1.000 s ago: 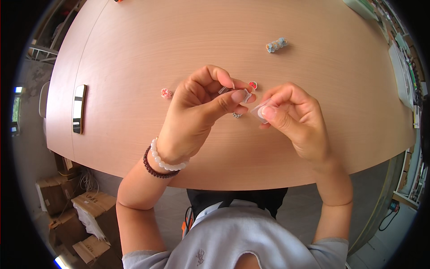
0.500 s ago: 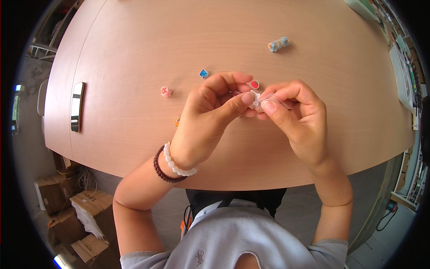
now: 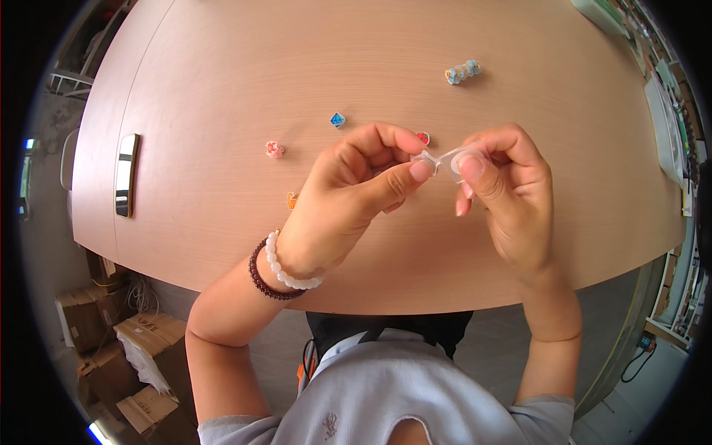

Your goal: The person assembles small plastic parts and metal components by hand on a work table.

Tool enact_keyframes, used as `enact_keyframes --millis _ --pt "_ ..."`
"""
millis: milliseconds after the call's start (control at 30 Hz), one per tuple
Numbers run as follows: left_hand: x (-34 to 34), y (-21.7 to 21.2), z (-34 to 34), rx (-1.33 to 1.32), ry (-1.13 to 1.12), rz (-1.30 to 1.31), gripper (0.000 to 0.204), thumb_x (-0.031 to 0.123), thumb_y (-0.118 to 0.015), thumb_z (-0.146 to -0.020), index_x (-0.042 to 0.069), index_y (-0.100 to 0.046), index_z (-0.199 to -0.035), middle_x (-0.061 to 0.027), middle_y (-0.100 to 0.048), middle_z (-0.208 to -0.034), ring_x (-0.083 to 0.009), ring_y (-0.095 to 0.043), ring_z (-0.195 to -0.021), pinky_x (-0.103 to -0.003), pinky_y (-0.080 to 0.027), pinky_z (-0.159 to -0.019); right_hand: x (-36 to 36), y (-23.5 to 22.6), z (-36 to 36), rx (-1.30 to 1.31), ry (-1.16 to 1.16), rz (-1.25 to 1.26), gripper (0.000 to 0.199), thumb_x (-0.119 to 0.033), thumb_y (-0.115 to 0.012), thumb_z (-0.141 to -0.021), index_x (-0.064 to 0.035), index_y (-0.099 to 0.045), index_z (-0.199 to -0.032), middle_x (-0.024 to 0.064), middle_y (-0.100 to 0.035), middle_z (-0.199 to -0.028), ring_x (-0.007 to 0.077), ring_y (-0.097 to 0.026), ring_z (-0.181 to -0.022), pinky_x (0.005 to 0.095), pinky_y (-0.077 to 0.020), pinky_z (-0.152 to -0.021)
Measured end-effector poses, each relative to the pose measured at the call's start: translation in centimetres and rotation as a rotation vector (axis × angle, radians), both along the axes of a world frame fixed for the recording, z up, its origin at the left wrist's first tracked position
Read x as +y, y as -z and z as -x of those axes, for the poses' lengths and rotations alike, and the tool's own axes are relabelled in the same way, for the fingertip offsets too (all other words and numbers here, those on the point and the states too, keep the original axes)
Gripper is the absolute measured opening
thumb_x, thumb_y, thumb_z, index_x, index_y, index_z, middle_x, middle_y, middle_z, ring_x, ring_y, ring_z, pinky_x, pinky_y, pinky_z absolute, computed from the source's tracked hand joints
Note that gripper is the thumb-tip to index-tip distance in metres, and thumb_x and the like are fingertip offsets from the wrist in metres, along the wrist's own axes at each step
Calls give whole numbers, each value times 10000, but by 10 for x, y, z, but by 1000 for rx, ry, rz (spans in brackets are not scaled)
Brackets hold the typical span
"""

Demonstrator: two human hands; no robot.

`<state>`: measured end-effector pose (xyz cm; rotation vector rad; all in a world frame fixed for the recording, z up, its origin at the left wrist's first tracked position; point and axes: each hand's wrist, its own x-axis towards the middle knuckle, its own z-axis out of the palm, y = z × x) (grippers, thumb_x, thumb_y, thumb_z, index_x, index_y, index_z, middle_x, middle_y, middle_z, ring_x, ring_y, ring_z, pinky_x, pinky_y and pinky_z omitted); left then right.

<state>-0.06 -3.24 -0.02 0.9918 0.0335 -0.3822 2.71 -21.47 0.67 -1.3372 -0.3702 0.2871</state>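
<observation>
My left hand (image 3: 356,174) pinches a small whitish, see-through piece (image 3: 426,157) between thumb and fingertips. Facing it, my right hand (image 3: 508,189) grips clear plastic film (image 3: 446,160) with thumb and forefinger. A narrow strip of the film stretches across the short gap between the hands. What exactly the left fingers hold is partly hidden. Just beyond the fingertips lies a small red-and-white trinket (image 3: 423,138), partly covered. Left of the hands are a blue diamond-shaped trinket (image 3: 338,119), a pink one (image 3: 274,150) and an orange one (image 3: 292,199), half behind my left wrist.
A pale blue, knobbly roll-shaped piece (image 3: 463,72) lies farther back on the wooden table (image 3: 222,81). The phone (image 3: 127,176) rests near the left edge. Cardboard boxes (image 3: 152,341) stand on the floor at lower left, and shelves line the right side.
My hands have drawn apart, the right one moving right with the clear film. A strip of film now shows stretched between them. The trinkets have stayed in place.
</observation>
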Motion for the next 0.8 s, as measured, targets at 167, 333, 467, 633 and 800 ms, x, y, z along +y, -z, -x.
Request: enact_keyframes --millis 167,333,467,633,800 --pt "-6 -1 3 -55 -109 -77 247 68 -586 -865 31 -552 -1107 6 -595 -885 -24 -453 -679 -174 -343 -570 3 -5 5 132 58 -47 98 -70 -582 -864 -9 -517 -906 72 -596 -845 118 -606 -760 251 -520 -683" --pt "-4 -1 4 -169 -174 -231 141 72 -616 -846 20 -635 -976 -10 -647 -868 -16 -443 -616 -179 -349 -526 -3 1 1 -22 5 38 87 -50 -587 -858 13 -547 -902 98 -605 -940 126 -608 -849 231 -495 -746" --pt "-5 -2 5 -150 -197 -294 156 59 -612 -846 25 -632 -997 -7 -647 -843 -15 -441 -588 -172 -351 -497 2 3 3 53 50 -30 62 -30 -585 -856 19 -556 -879 108 -615 -959 128 -604 -875 233 -481 -781" --pt "-11 -7 9 -81 -223 -294 129 40 -595 -851 30 -627 -975 -45 -663 -858 4 -430 -488 -140 -310 -378 5 8 4 -18 93 -93 28 10 -567 -851 28 -547 -859 147 -629 -937 156 -606 -884 279 -497 -804" --pt "-14 -6 12 -51 -253 -253 129 35 -587 -853 30 -621 -978 -63 -666 -872 17 -425 -453 -132 -281 -331 5 9 4 -63 86 -91 14 22 -551 -854 28 -539 -856 159 -630 -937 167 -608 -886 292 -505 -808"
